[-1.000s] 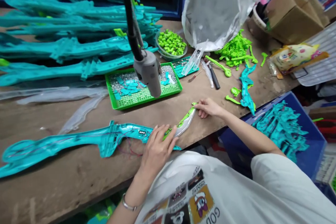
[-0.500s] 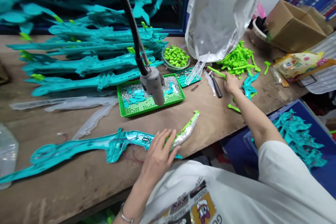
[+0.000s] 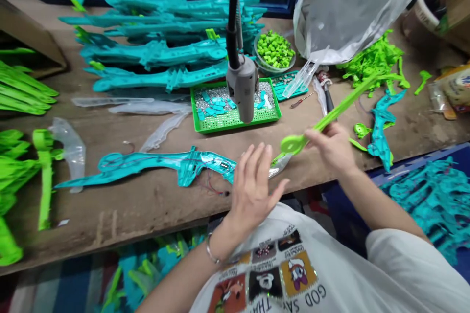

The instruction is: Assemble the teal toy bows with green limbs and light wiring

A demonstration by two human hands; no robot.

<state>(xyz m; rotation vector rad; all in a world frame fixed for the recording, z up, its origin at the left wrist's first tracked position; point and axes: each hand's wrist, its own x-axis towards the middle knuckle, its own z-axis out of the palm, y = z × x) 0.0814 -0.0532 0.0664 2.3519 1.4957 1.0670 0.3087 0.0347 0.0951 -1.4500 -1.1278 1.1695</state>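
Observation:
A long teal plastic half-shell (image 3: 147, 164), curved like a toy bow, lies along the bench with thin wires and a small electronic part in it. My left hand (image 3: 251, 190) rests over its right end with the fingers stretched out flat, hiding that end. Just right of those fingers, a clear plastic piece (image 3: 279, 166) sticks out. My right hand (image 3: 335, 146) grips a long bright green plastic strip (image 3: 352, 97) with a round end. That round end is above the clear piece; I cannot tell whether they touch.
Behind lie a green tray (image 3: 235, 125) of screws under a grey screwdriver head (image 3: 242, 88), a bowl of green pieces (image 3: 274, 51) and stacked teal shells (image 3: 154, 51). A green heap (image 3: 374, 61) and another teal part (image 3: 382, 127) are at right. Green strips (image 3: 22, 93) are at left.
My right hand has come back from near the green heap toward my left hand, bringing the green strip. My left hand stays on the shell's right end. The view has shifted left.

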